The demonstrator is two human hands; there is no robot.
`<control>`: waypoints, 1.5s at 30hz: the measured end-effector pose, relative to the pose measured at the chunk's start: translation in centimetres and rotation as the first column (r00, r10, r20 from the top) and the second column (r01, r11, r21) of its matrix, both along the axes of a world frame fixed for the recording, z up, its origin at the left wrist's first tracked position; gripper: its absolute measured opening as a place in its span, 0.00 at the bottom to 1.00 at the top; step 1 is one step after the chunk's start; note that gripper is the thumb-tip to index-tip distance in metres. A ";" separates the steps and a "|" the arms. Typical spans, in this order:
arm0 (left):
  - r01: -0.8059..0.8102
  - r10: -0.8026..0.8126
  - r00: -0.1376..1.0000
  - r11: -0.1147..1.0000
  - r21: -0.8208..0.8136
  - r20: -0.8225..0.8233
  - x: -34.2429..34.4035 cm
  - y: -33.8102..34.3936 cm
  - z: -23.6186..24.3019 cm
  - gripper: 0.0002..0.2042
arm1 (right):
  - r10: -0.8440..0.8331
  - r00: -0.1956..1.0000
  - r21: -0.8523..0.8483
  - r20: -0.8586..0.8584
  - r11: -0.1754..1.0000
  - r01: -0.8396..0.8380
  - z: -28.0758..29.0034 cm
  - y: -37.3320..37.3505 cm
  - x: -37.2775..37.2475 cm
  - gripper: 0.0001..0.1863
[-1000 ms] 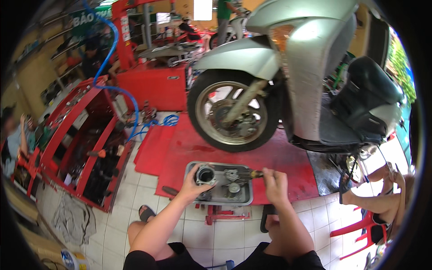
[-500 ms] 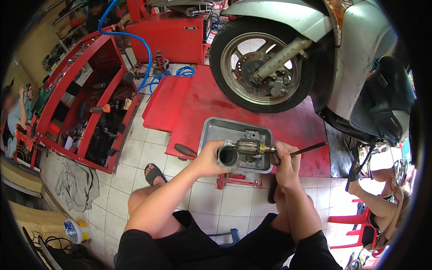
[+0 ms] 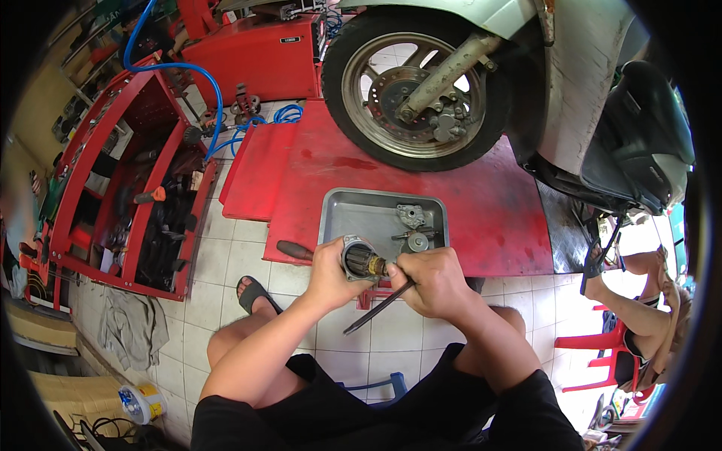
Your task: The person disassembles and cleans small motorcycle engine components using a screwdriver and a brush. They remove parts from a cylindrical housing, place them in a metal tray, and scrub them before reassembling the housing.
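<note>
A grey metal cylindrical motor housing [image 3: 350,273] is gripped in my left hand [image 3: 327,276], its round mouth facing up and to the right. My right hand [image 3: 432,279] pinches the end of a motor armature [image 3: 374,264], whose slotted body sits partly inside the housing. From the same hand a dark, thin rod-like tool [image 3: 380,307] slants down to the left; its other end is hidden by the fingers. Just beyond my hands is a metal tray [image 3: 357,214], with a metal cover [image 3: 411,216] and a round metal part [image 3: 418,242] in it.
Left of the tray lies a brown-handled tool [image 3: 293,249], on the red lift platform [image 3: 301,180]. A scooter wheel [image 3: 414,98] stands beyond. An open red tool cabinet [image 3: 128,218] is on the left, above a grey cloth [image 3: 134,319]. Another person's leg [image 3: 628,297] shows at right.
The armature, held apart from the housing before, is now partly inside it. My right hand has moved left and turned, so the rod tool points down-left instead of right. The view has shifted slightly.
</note>
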State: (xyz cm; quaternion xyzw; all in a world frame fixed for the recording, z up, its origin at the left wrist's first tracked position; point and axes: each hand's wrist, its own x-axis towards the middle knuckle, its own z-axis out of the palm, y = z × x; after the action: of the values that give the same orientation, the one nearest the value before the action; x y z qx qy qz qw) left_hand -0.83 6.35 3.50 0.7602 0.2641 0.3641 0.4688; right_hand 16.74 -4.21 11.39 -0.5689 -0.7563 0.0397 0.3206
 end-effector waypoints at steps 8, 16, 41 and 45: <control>-0.017 0.053 0.996 0.910 0.414 -0.075 0.3 0.3 2.6 0.20 | -0.003 0.996 -0.029 0.086 1.000 0.005 0.6 -0.8 0.7 0.17; -0.048 0.085 0.995 0.886 0.461 -0.059 0.8 0.8 2.3 0.20 | -0.039 0.999 -0.047 0.012 0.998 0.039 0.2 -0.8 0.8 0.16; 0.092 -0.079 0.996 0.931 0.352 -0.052 2.4 -2.0 1.3 0.20 | -0.200 0.974 -0.029 -0.104 0.980 0.198 -1.8 -2.1 -0.8 0.16; 0.028 -0.023 1.000 0.954 0.300 -0.018 2.8 -2.6 1.7 0.17 | -0.233 0.947 -0.052 -0.222 0.972 0.227 -2.5 -1.9 -1.2 0.16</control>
State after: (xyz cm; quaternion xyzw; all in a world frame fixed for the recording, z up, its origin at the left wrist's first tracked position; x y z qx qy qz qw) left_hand 1.93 3.77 5.19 0.8285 0.1993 0.3884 0.3508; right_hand 15.53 -6.08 8.92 -0.6491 -0.6426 0.0763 0.4000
